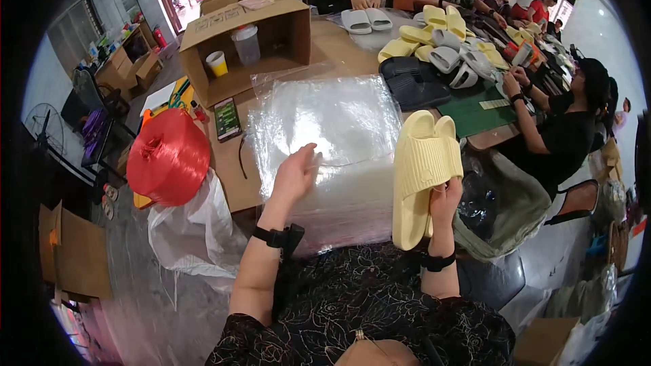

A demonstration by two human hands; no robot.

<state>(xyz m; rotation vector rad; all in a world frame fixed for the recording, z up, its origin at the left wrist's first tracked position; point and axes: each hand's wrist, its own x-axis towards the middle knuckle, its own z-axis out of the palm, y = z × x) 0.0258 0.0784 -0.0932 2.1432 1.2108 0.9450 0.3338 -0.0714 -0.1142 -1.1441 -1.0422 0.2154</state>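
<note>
A pair of pale yellow slide slippers (427, 163) is held upright in my right hand (445, 198), whose fingers wrap the pair low on its right side. The two slippers lie against each other, ribbed straps showing. My left hand (296, 175) rests on a thick stack of clear plastic bags (339, 115) in front of me, fingers stretched out over the top bag's surface. A bag edge crosses the stack just right of those fingertips. No object shows in that hand.
Left of the stack are a red twine roll (169, 156), a phone (227, 120) and an open cardboard box (245, 34) with cups inside. Black slippers (415, 83) and a pile of yellow and grey slippers (444, 44) lie beyond right. A co-worker (566, 122) sits at right.
</note>
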